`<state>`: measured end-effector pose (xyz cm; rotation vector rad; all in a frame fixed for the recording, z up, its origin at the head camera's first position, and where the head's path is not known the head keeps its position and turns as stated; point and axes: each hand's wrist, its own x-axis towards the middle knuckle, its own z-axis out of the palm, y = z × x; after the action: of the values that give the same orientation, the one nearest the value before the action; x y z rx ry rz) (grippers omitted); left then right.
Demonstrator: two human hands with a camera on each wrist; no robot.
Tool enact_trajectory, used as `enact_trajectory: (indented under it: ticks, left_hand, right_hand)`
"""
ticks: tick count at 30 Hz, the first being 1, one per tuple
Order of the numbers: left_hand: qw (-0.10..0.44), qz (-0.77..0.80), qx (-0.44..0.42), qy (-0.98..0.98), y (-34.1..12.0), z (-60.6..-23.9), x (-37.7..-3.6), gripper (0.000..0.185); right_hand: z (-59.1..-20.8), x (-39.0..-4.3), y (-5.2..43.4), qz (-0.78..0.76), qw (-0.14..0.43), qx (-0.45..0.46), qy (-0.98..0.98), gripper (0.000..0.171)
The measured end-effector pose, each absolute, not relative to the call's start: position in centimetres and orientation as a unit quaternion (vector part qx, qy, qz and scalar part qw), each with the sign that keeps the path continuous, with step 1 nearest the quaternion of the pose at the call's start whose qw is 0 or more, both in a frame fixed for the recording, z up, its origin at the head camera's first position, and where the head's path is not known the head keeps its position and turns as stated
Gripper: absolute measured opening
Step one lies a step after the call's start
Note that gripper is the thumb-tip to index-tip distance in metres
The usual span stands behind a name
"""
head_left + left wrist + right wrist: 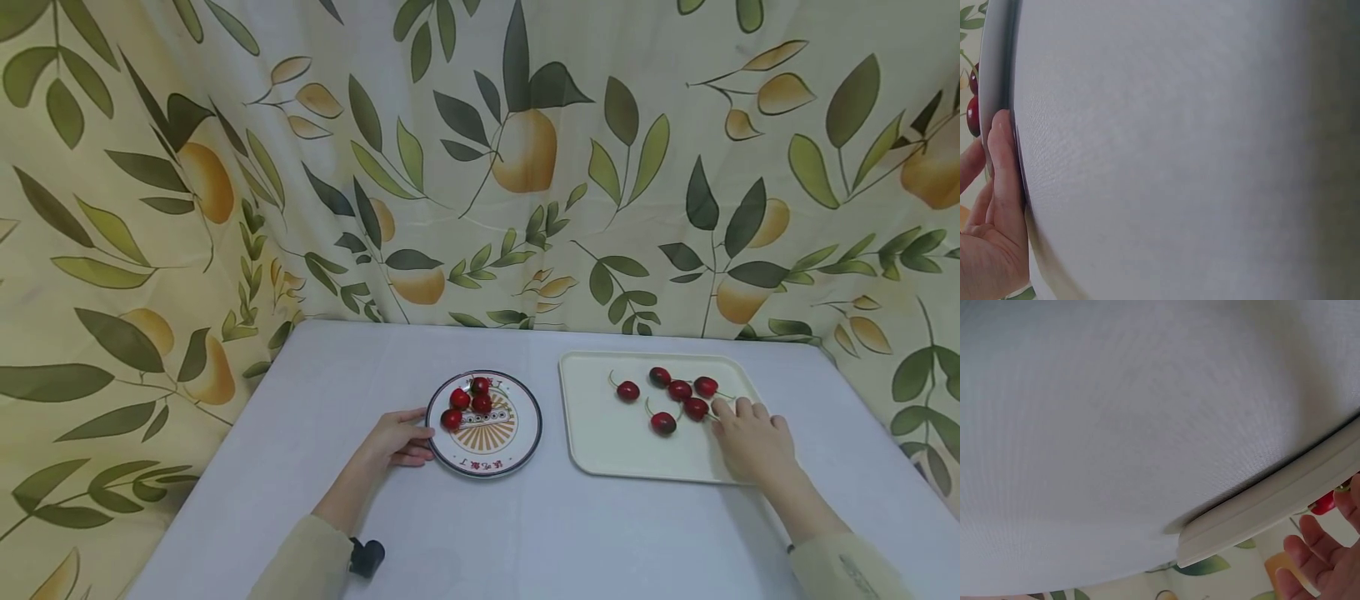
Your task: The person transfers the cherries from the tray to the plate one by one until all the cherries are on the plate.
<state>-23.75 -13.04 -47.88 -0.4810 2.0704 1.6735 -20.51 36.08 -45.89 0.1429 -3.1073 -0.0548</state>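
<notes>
Left hand [401, 437] grips the rim of a round plate [527, 425] on the bench [525, 533]; four cherries [460, 399] lie toward the plate's far left. Rightward, a tray [637, 457] carries six cherries [679, 391]; the right hand [756, 440] extends over its right side, fingertips beside the fruit, any pinch indeterminable.

Looks like a little curtained-off nook, can't tell if home or studio: fruit-print curtain [480, 225], white surface [480, 533].

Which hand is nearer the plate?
Left. The left hand touches the plate at its left edge; the right hand is beyond its right side, over the tray.
</notes>
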Motion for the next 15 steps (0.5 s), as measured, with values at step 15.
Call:
enact_trajectory:
  ticks: [15]
  left_hand:
    - [0.218, 0.597, -0.176, 0.751, -12.94, -47.63, -23.73, 0.054]
  right_hand:
    - [-45.93, -20.48, 35.78, -0.034, -0.007, 0.041, -0.999, 0.025]
